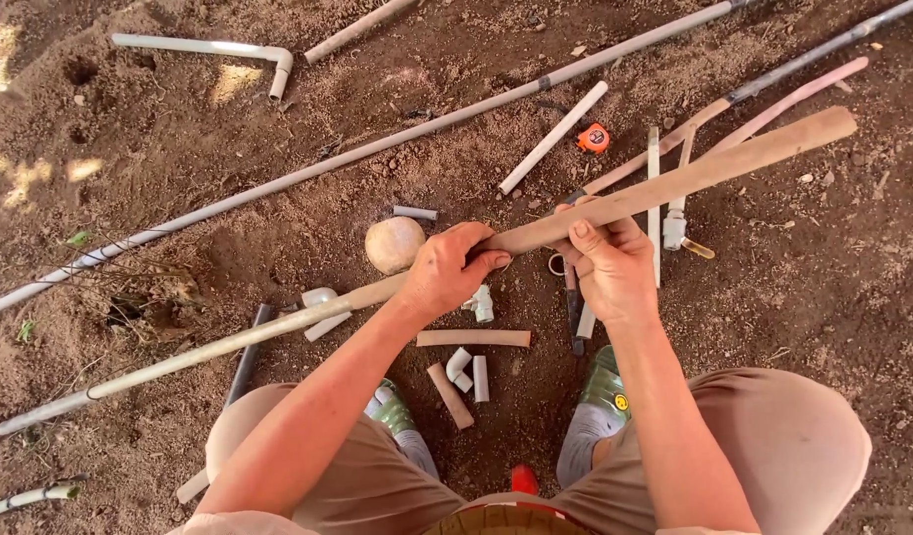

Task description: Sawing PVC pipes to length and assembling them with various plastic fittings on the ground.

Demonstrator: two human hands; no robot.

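Brown, loose soil (179, 149) lies under everything. Lowest at the left, a long tan wooden stick (674, 183) with a pale, dirt-streaked lower end climbs rightward across the view, held off the ground. The left hand (447, 269) is wrapped around it from above, fingers closed tight on the shaft. Just left of that grip and behind it sits a round beige stone (394, 244); below the grip lie short cut pieces of pale plastic pipe (473, 338) and a white elbow fitting (458, 367). Just right of the left hand, the right hand (610, 260) clamps the same stick, thumb over the top. Beyond this grip, up and away, an orange tape measure (593, 138) rests on the dirt beside a short white pipe (554, 138). Under the right wrist shows a green clog (605, 381).
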